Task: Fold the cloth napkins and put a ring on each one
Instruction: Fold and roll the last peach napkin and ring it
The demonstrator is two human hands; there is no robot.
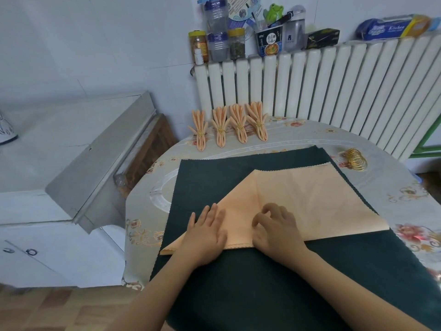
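Nearest, both forearms reach in over a dark green cloth (238, 295) spread on the surface (148, 211). The left hand (207, 231) lies flat, fingers straight and together, pressing down the near-left part of a peach napkin (305, 206). The right hand (274, 229) sits just beside it to the right, fingers curled, their tips seemingly pinching up a small bit of the napkin's fabric near the middle of its near edge.

The napkin lies on the green cloth directly under and beyond both hands. It is partly folded: its left corner has been brought over, leaving a slanted edge that rises from the near-left tip toward a peak farther back, with a crease running from that peak down to the right hand. Its long axis runs left to right, and the larger unfolded part stretches away to the right and far side of the right hand. My guess is that the next fold brings that right side across, so the right hand is the nearer one for it while the left pins the cloth.

Farther off on the right lies a cluster of gold rings (355, 160). At the far edge stand four finished napkins (230, 126) in a row, each pleated and ringed, in front of a white radiator (334, 91).
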